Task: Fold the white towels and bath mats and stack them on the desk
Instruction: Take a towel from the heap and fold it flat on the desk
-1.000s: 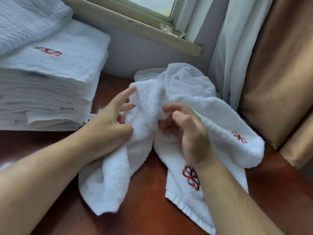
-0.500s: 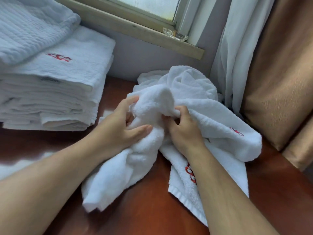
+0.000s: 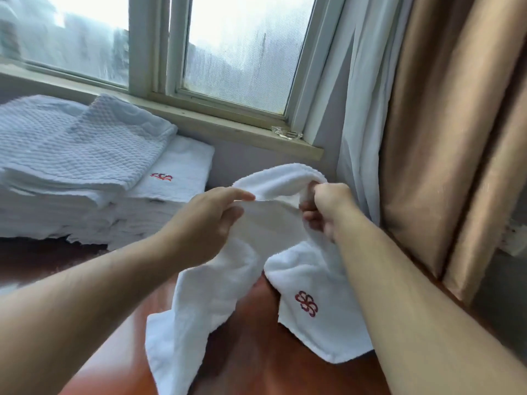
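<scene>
A white towel [image 3: 216, 295] with a red flower logo hangs in front of me above the reddish-brown desk [image 3: 253, 366]. My left hand [image 3: 208, 223] pinches its upper edge between thumb and forefinger. My right hand [image 3: 328, 209] grips the same edge a little to the right, fingers curled round the cloth. The towel's lower ends drape down onto the desk. At the left stands a tall stack of folded white towels [image 3: 171, 192], with a waffle-weave bath mat [image 3: 85, 146] lying on top.
A window sill [image 3: 228, 129] runs behind the desk, with a small glass dish [image 3: 286, 133] on it. A white sheer curtain [image 3: 362, 109] and a tan curtain [image 3: 445, 138] hang at the right, close to my right arm.
Both hands have lifted the towel off the desk and now hold its top edge. The view has tilted upward, showing the window.
</scene>
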Demonstrator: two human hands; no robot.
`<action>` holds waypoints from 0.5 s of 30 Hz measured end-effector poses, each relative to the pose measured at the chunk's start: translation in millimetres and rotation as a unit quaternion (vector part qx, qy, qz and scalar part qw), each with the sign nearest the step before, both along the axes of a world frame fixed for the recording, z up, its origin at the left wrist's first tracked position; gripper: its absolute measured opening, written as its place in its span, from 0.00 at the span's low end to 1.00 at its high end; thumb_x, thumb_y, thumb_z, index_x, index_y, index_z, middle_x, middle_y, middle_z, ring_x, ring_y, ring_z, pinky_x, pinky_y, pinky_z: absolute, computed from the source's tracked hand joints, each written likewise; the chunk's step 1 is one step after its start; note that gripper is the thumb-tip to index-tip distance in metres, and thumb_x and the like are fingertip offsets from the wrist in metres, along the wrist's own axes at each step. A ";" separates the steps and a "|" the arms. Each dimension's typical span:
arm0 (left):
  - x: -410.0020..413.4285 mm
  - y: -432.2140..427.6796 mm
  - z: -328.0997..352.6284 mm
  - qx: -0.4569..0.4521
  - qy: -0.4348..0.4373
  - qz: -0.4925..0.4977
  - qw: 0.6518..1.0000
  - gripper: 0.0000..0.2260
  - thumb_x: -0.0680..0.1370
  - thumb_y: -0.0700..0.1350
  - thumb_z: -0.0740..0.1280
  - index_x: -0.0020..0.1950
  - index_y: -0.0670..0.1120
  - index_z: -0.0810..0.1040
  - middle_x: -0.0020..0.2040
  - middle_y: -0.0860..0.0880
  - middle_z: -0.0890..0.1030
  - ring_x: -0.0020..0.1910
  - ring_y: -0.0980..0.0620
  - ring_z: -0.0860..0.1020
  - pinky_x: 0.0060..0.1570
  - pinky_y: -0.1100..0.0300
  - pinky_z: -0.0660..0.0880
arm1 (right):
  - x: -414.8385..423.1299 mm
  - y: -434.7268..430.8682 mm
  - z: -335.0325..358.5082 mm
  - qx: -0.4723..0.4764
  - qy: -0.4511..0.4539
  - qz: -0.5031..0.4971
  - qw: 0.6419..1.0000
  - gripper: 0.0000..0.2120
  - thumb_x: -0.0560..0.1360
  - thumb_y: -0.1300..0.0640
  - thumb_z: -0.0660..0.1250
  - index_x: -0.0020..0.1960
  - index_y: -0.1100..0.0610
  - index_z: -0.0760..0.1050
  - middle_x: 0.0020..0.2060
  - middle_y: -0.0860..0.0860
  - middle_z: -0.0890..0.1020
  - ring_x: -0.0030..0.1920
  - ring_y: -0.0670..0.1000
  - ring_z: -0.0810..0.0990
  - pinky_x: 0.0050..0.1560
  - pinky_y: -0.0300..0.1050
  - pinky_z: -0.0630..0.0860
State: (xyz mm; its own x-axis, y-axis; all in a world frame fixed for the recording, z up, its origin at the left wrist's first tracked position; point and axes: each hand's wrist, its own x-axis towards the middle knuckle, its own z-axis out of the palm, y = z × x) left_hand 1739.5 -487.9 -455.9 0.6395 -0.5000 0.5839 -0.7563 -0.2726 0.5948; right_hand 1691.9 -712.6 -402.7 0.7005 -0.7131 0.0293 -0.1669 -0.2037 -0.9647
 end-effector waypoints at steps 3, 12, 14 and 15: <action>-18.3 15.9 16.0 0.032 -0.039 0.000 0.999 0.13 0.83 0.42 0.62 0.65 0.53 0.80 0.56 0.56 0.81 0.57 0.58 0.76 0.51 0.79 0.63 | -3.1 10.0 31.7 0.062 -0.111 -0.030 0.991 0.09 0.76 0.62 0.59 0.46 0.58 0.77 0.25 0.52 0.80 0.24 0.52 0.79 0.27 0.41 0.76; -30.8 43.8 16.8 0.089 -0.034 0.071 0.993 0.06 0.80 0.50 0.67 0.49 0.55 0.84 0.40 0.54 0.82 0.43 0.51 0.79 0.44 0.55 0.73 | -52.2 27.5 -38.1 -0.361 0.100 0.225 0.899 0.22 0.73 0.50 0.71 0.65 0.41 0.72 0.58 0.43 0.78 0.58 0.47 0.79 0.51 0.33 0.72; -29.1 42.4 16.2 0.037 0.006 0.085 0.996 0.06 0.81 0.47 0.66 0.47 0.55 0.81 0.42 0.53 0.79 0.44 0.52 0.76 0.44 0.57 0.68 | -65.5 36.5 -55.9 -0.381 0.218 0.275 0.855 0.19 0.67 0.34 0.73 0.52 0.41 0.77 0.48 0.40 0.81 0.48 0.42 0.79 0.45 0.38 0.72; -29.5 41.2 16.1 0.025 0.022 0.089 0.995 0.07 0.82 0.47 0.64 0.46 0.56 0.78 0.42 0.52 0.78 0.43 0.52 0.75 0.43 0.57 0.67 | -69.7 40.1 -60.8 -0.387 0.267 0.284 0.835 0.21 0.64 0.30 0.73 0.48 0.42 0.76 0.43 0.41 0.81 0.44 0.42 0.79 0.42 0.40 0.74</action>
State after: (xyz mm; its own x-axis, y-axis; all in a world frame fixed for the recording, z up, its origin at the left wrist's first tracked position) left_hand 1710.0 -446.7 -439.8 0.7454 -0.4037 0.5304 -0.6663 -0.4293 0.6097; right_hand 1622.2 -672.5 -463.5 0.9803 -0.1724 -0.0969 -0.1949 -0.9251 -0.3259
